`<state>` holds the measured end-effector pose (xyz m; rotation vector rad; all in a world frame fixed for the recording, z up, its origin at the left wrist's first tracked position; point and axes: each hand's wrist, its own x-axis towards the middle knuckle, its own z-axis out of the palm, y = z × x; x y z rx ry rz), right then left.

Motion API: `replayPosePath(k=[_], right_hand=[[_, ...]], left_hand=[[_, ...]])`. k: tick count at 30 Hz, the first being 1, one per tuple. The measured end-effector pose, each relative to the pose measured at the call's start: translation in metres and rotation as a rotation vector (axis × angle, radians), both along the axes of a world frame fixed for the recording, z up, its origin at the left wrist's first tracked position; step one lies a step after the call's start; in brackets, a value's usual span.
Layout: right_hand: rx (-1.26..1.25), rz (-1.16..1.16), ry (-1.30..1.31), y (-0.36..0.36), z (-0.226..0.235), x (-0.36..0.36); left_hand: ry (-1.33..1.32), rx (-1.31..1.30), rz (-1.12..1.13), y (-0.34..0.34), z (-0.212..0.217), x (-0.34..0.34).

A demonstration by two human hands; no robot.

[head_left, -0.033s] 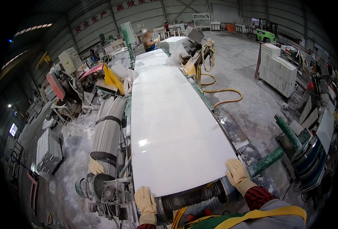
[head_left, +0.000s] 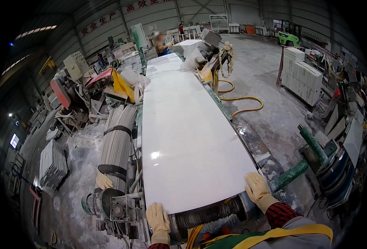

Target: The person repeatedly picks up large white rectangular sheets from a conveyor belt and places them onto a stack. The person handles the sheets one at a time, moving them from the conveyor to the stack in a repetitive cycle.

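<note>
Carrier one, before me: a green-railed machine bed (head_left: pixel 221 106); bearing one long white glossy slab (head_left: pixel 192 137), flat, 6 to 12 o'clock in my view.
Carrier two: my grey, wet-patched floor (head_left: pixel 256 74); looped yellow hose (head_left: pixel 250 98), 2 o'clock; green forklift (head_left: pixel 288 38), between 1 and 2.

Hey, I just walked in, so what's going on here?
Someone's gloved left hand is at the near left corner of a long white slab, their right hand at the near right corner. The slab lies flat. Farther off, another person stands near a white block, while upright white slabs stand to the right.
</note>
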<state>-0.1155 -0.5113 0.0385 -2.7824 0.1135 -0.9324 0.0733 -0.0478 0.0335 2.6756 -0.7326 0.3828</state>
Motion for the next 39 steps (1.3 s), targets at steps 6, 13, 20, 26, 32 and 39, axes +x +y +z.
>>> replayPosePath(k=[6, 13, 20, 26, 32, 39], right_hand=[[0.021, 0.002, 0.033, 0.002, 0.005, -0.001], [0.014, 0.0, 0.02, 0.003, 0.003, -0.004], [-0.013, -0.005, 0.015, 0.002, -0.003, -0.008], [-0.003, -0.011, 0.02, 0.002, -0.008, -0.011], [0.002, -0.01, 0.017, 0.003, -0.006, -0.013], [0.005, -0.015, 0.029, 0.002, -0.014, -0.017]], left_hand=[[-0.077, -0.002, 0.018, 0.003, -0.011, -0.002], [-0.108, -0.016, 0.002, 0.007, -0.017, -0.003], [-0.073, -0.018, 0.002, 0.009, -0.018, -0.006], [-0.063, 0.001, 0.02, 0.009, -0.019, -0.01], [-0.048, 0.003, 0.024, 0.01, -0.018, -0.013], [-0.036, 0.013, 0.042, 0.012, -0.024, -0.016]])
